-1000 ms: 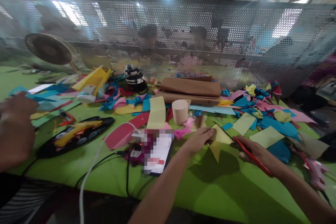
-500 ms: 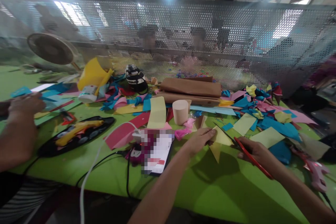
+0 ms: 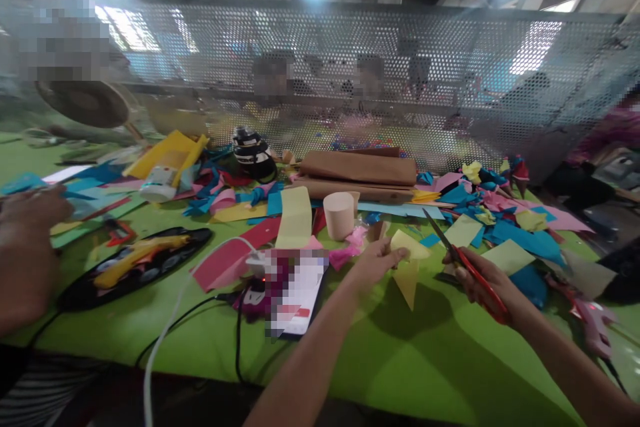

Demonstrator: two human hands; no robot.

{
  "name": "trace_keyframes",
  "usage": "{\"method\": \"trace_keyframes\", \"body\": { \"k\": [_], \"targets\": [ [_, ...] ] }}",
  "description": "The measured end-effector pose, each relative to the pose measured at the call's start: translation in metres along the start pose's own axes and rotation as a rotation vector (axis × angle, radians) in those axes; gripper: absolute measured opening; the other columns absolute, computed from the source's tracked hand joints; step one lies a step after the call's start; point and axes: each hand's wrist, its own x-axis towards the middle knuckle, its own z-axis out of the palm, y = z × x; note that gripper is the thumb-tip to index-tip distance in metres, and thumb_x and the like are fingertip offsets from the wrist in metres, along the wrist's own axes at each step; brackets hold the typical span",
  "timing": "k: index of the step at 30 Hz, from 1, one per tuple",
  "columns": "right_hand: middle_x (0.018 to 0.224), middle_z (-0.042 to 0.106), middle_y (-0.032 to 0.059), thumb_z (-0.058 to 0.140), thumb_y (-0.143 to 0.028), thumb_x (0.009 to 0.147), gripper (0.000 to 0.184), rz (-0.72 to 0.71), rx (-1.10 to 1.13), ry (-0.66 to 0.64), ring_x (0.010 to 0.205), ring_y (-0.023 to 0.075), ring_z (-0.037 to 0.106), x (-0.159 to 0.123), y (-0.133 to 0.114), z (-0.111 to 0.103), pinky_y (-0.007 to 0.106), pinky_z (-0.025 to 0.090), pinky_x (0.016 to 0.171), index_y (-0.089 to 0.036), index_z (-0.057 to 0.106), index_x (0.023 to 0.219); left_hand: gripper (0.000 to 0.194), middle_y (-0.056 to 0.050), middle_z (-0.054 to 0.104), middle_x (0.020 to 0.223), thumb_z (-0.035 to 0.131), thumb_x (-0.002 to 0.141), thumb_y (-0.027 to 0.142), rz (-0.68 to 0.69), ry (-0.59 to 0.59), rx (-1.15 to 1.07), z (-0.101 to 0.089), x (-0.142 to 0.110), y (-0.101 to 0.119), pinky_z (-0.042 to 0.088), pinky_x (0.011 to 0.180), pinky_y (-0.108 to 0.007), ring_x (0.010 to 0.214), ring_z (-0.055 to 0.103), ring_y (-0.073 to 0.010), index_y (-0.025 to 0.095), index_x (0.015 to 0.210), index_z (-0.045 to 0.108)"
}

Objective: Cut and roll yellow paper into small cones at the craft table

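Observation:
My left hand [image 3: 377, 258] pinches a piece of yellow paper [image 3: 407, 283] above the green table, one pointed part hanging down. My right hand [image 3: 483, 280] is closed round the red handles of a pair of scissors [image 3: 477, 283]. The blades point up and to the left, apart from the yellow paper. Behind my left hand stand a pale paper cylinder [image 3: 339, 216] and a scrap of pink crepe paper [image 3: 349, 248]. Left of my forearm lies a phone [image 3: 303, 293] with a lit screen.
Coloured paper scraps [image 3: 525, 240] crowd the back and right, near a pink glue gun [image 3: 593, 323]. Brown paper rolls [image 3: 357, 170] lie by the mesh partition [image 3: 325, 93]. A white cable [image 3: 170, 320] crosses beside a black tray [image 3: 135, 263]. Another person's hand [image 3: 33, 227] is at far left.
The scissors have drawn away from the yellow paper and now tilt more upward. The yellow paper has turned in my left hand. The view has shifted slightly.

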Motion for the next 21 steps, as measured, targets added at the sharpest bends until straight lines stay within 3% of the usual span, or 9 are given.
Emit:
{"method": "trace_keyframes", "body": {
  "k": [6, 12, 17, 21],
  "targets": [
    [0.093, 0.071, 0.0063, 0.077, -0.051, 0.077, 0.052, -0.008, 0.200, 0.092, 0.068, 0.0156, 0.063, 0.008, -0.013, 0.011, 0.025, 0.048, 0.057, -0.024, 0.055, 0.116, 0.041, -0.004, 0.064, 0.079, 0.080, 0.073, 0.048, 0.044, 0.053, -0.033, 0.001, 0.003, -0.002, 0.040, 0.063, -0.025, 0.068, 0.053, -0.0122, 0.014, 0.093, 0.070],
    [0.090, 0.069, 0.0017, 0.089, -0.039, 0.063, 0.059, -0.113, 0.294, 0.252, 0.077, 0.0170, 0.064, 0.033, -0.027, 0.036, 0.025, 0.049, 0.062, -0.026, 0.057, 0.111, 0.043, -0.006, 0.067, 0.081, 0.081, 0.072, 0.047, 0.028, 0.050, -0.078, 0.003, 0.003, -0.002, 0.043, 0.064, -0.025, 0.070, 0.057, -0.0132, 0.013, 0.096, 0.070],
    [0.076, 0.063, -0.0018, 0.085, -0.040, 0.068, 0.056, -0.159, 0.235, 0.246, 0.066, 0.0142, 0.058, 0.045, -0.022, 0.044, 0.024, 0.043, 0.057, -0.023, 0.056, 0.112, 0.049, -0.009, 0.071, 0.091, 0.081, 0.072, 0.049, 0.010, -0.015, -0.088, 0.003, 0.004, -0.003, 0.048, 0.075, -0.029, 0.082, 0.064, -0.0180, 0.013, 0.103, 0.069],
    [0.078, 0.063, -0.0004, 0.076, -0.048, 0.076, 0.053, -0.183, 0.150, 0.281, 0.065, 0.0157, 0.059, 0.047, -0.019, 0.038, 0.025, 0.043, 0.055, -0.024, 0.055, 0.118, 0.039, -0.006, 0.068, 0.082, 0.076, 0.076, 0.047, 0.000, -0.001, -0.007, 0.003, 0.003, -0.002, 0.045, 0.070, -0.028, 0.078, 0.061, -0.0171, 0.013, 0.093, 0.069]
  ]
}}
